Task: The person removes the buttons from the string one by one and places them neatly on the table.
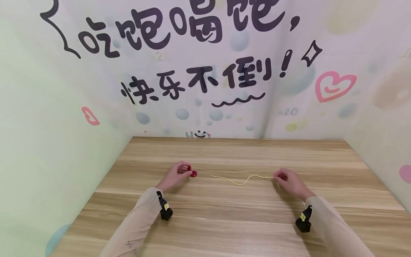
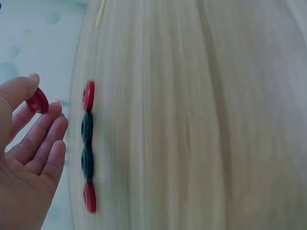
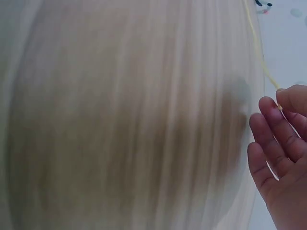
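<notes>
My left hand point(image 1: 176, 175) pinches a red button point(image 2: 38, 101) between thumb and fingertip, raised a little over the table. Below it, several buttons lie in a touching row: a red button point(image 2: 88, 97) at one end, two dark green buttons point(image 2: 87, 126) in the middle and a red button point(image 2: 89, 197) at the other end. In the head view only one red button point(image 1: 193, 174) of that row shows past the hand. On the right, my right hand point(image 1: 290, 182) pinches one end of a thin yellow string point(image 1: 239, 184). The string runs in a wavy line towards the left hand, its far end loose.
Both hands work over a wood-grain table point(image 1: 205, 221). Behind it hangs a pale printed wall covering point(image 1: 179, 117) with dark lettering, and more covering closes off the left and right sides. A small black camera point(image 1: 166, 213) is strapped to the left wrist, another camera point(image 1: 303, 225) to the right.
</notes>
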### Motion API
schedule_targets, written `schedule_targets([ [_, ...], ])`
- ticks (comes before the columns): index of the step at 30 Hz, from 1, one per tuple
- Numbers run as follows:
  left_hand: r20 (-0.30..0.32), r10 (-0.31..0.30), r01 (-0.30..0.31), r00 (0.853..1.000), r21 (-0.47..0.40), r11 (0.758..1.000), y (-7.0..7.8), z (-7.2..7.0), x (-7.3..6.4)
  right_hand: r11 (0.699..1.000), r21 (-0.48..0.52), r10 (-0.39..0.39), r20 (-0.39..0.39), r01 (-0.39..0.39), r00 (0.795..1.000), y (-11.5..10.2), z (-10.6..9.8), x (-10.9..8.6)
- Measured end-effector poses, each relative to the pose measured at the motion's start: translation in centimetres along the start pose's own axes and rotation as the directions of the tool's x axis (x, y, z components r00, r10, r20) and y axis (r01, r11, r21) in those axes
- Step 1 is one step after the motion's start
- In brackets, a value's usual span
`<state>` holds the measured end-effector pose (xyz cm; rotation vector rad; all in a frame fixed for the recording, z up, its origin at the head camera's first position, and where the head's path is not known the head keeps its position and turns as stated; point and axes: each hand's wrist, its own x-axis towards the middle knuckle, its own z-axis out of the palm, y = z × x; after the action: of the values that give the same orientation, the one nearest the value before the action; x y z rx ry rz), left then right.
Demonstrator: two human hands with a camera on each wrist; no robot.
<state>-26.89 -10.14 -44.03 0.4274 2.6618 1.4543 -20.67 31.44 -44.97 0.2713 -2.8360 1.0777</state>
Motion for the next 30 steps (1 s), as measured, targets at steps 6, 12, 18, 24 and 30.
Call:
schedule_targets([
  [6, -0.045, -0.011, 0.012, 0.999, 0.029, 1.0, -1.2, -2.3, -0.4, 0.999, -0.037, 0.011, -0.012, -0.012, 1.0, 0.9, -0.3, -0.3],
  [12, -0.114, -0.031, 0.04, 0.993, 0.074, 0.996, -3.3, -4.2, -1.0, 0.996, -0.051, 0.066, -0.015, -0.067, 0.998, 1.1, -0.9, -0.6],
  [18, -0.168, -0.046, 0.07, 0.985, 0.135, 0.988, -5.1, -5.2, -1.4, 0.993, -0.089, 0.067, -0.053, -0.071, 0.996, 1.7, -1.0, -0.6],
  [24, -0.181, -0.045, 0.081, 0.982, 0.194, 0.978, -5.8, -5.3, -1.6, 0.994, -0.084, 0.066, -0.059, -0.071, 0.996, 1.6, -1.1, -0.8],
  [30, -0.164, -0.047, 0.084, 0.985, 0.225, 0.971, -5.8, -5.1, -1.5, 0.992, -0.074, 0.094, -0.064, -0.099, 0.994, 1.6, -1.2, -0.7],
])
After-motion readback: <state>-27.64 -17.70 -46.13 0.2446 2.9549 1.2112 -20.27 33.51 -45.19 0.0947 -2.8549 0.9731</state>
